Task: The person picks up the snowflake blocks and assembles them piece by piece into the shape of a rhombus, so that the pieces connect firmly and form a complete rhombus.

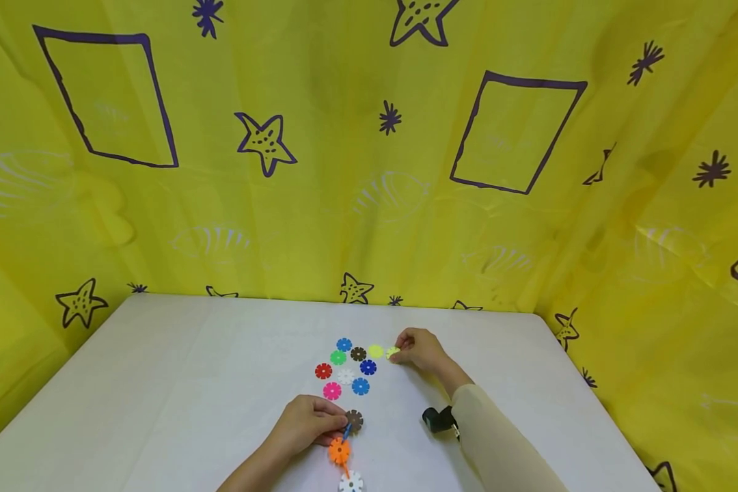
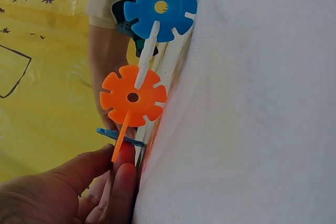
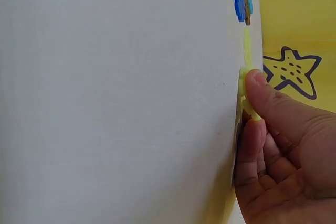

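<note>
My left hand (image 1: 310, 420) pinches one end of a chain of notched plastic snowflake discs. In the head view, a brown disc (image 1: 355, 421), an orange disc (image 1: 339, 452) and a white disc (image 1: 350, 482) belong to it. The left wrist view shows a blue disc (image 2: 144, 13) and an orange disc (image 2: 116, 97) face-on, and another blue disc (image 2: 135, 141) edge-on by the fingertips. Farther off, my right hand (image 1: 423, 351) holds a pale yellow disc (image 3: 242, 83) between thumb and finger, low over the table. Part of that disc is hidden by the thumb.
Loose snowflake discs lie in a cluster: a red one (image 1: 323, 371), a pink one (image 1: 332, 391), a yellow one (image 1: 376, 351) and several others. The white table (image 1: 160, 383) meets a yellow patterned curtain (image 1: 320, 205). A black device (image 1: 438, 419) sits by the right wrist.
</note>
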The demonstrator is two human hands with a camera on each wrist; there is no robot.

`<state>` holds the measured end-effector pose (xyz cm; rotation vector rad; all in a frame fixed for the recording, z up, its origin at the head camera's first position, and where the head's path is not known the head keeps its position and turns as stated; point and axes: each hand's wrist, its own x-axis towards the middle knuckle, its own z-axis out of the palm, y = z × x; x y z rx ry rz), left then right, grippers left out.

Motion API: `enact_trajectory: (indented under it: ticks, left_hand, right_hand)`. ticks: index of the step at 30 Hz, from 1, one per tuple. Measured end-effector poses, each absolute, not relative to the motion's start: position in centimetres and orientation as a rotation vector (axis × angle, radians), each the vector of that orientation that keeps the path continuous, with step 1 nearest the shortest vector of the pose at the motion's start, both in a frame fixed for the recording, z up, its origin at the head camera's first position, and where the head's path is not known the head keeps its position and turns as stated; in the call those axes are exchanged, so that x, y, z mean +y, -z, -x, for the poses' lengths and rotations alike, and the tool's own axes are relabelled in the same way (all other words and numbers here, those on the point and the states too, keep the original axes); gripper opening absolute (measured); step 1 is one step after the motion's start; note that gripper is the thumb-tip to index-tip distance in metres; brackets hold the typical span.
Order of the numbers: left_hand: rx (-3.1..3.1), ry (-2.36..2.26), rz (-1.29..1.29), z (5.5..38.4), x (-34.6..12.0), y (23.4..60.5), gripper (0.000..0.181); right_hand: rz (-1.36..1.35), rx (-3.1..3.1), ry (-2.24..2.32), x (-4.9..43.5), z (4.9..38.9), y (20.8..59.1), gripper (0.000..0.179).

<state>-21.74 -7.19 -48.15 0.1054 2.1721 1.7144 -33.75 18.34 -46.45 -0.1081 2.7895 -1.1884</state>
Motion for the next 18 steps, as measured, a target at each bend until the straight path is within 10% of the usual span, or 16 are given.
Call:
enact_trajectory:
  ticks: [18]
  left_hand:
    - [2.164, -1.696, -0.139, 21.7, -7.2, 48.0, 0.018]
  right_hand:
    - [0.313, 2.557, 1.406, 18.5, 28.8, 47.2, 0.01]
